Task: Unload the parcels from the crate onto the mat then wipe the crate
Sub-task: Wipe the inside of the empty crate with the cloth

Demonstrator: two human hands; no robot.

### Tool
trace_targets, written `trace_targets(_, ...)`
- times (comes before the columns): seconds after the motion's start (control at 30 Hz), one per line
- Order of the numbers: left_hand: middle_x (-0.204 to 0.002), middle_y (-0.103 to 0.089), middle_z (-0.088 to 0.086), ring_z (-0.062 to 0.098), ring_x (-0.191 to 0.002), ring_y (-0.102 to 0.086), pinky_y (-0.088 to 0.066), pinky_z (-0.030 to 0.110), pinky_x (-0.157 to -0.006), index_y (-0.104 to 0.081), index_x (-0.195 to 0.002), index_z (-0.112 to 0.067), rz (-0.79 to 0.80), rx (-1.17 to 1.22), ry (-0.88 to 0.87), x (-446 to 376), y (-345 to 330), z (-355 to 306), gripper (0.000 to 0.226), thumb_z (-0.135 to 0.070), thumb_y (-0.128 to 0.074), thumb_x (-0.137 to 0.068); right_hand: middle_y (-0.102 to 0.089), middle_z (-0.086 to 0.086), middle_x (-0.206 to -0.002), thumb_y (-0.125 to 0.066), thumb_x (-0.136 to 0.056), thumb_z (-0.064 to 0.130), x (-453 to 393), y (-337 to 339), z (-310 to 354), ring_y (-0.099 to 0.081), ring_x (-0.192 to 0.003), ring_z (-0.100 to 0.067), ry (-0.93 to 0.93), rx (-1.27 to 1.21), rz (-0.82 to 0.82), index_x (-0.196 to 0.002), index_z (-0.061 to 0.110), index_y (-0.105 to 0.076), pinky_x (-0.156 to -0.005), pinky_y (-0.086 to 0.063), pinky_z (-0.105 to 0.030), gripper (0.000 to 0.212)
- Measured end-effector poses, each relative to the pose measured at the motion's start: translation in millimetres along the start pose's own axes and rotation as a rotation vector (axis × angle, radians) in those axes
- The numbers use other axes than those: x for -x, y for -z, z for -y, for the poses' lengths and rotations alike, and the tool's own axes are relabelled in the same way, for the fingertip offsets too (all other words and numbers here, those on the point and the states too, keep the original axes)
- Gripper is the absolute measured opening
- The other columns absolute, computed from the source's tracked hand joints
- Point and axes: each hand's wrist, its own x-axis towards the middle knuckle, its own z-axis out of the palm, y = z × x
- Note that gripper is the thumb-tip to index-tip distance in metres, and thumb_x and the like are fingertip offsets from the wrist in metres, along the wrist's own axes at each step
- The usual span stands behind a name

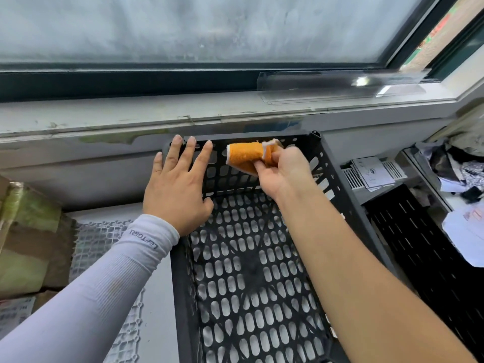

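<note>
Two forearms reach forward from the bottom edge, the left one in a pale grey sleeve (110, 271), the right one bare. Between them sits a black perforated plastic crate (251, 271), its slotted floor showing no parcels. The left hand (178, 187) lies with fingers straight and spread over the crate's far left corner, fingertips on the rim, apparently steadying it. The right hand (282, 171) pinches a folded orange cloth (246, 155) and holds it against the inside of the far wall, just below the rim.

Judging by the bare crate, unloading looks finished and the wiping step is under way. The next move likely calls for drawing the cloth along that wall, then down the sides and floor, while the left hand keeps the crate from sliding.

At far left, brown and green-taped parcels (26, 237) sit on a pale mesh mat (104, 239) beside the crate (both are cut off by the frame edge). The crate's near wall runs out of view below. At right, a cluttered heap of papers (466, 231) is too blurred to identify further. Behind everything runs a window sill (131, 119) under clouded glass.
</note>
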Motion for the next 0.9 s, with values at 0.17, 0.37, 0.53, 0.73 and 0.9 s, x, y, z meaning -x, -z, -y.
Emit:
trace_targets(0.17, -0.174, 0.003, 0.006, 0.027, -0.159, 0.013, -0.001, 0.051, -0.129, 0.005, -0.166, -0.028, -0.003, 0.006, -0.001, 0, -1, 0, 0.102, -0.049, -0.061, -0.091, -0.056, -0.012, -0.114, -0.039, -0.101, -0.009, 5, 29, -25, -0.060, -0.107, -0.032, 0.051, -0.002, -0.139, -0.140, 0.016, -0.050, -0.107, -0.051, -0.053, 0.048)
trace_targets(0.37, -0.174, 0.003, 0.004, 0.025, -0.159, 0.014, 0.000, 0.049, -0.129, 0.005, -0.165, -0.029, -0.010, 0.024, 0.004, 0, -3, 1, 0.101, -0.049, -0.061, -0.091, -0.054, -0.006, -0.088, -0.044, -0.104, 0.001, -45, 24, -69, -0.061, -0.085, -0.026, -0.002, 0.121, -0.306, -0.093, 0.016, -0.047, -0.100, -0.056, -0.051, 0.018)
trace_targets(0.53, -0.174, 0.001, 0.004, 0.025, -0.159, 0.013, 0.000, 0.049, -0.129, 0.002, -0.166, -0.029, -0.032, 0.043, -0.001, -1, -6, 2, 0.099, -0.047, -0.061, -0.091, -0.071, -0.010, -0.097, -0.055, -0.104, 0.016, -77, 10, -114, -0.072, -0.087, -0.028, -0.047, 0.213, -0.274, -0.103, 0.016, -0.059, -0.090, -0.061, -0.047, 0.005)
trace_targets(0.73, -0.174, 0.001, 0.003, 0.024, -0.159, 0.013, 0.000, 0.049, -0.129, 0.000, -0.166, -0.030, -0.040, 0.058, 0.001, -2, -8, 4, 0.098, -0.046, -0.061, -0.091, -0.071, -0.009, -0.104, -0.057, -0.103, 0.020, -104, 12, -129, -0.070, -0.093, -0.027, -0.056, 0.171, -0.292, -0.115, 0.016, -0.061, -0.091, -0.061, -0.047, 0.013)
trace_targets(0.9, -0.174, 0.001, 0.003, 0.024, -0.159, 0.013, 0.001, 0.048, -0.129, -0.001, -0.166, -0.031, -0.038, 0.057, 0.004, -1, -8, 3, 0.097, -0.046, -0.062, -0.091, -0.068, -0.012, -0.114, -0.061, -0.100, 0.019, -104, 5, -122, -0.067, -0.101, -0.032, -0.152, 0.075, -0.300, -0.116, 0.018, -0.060, -0.092, -0.059, -0.045, 0.017)
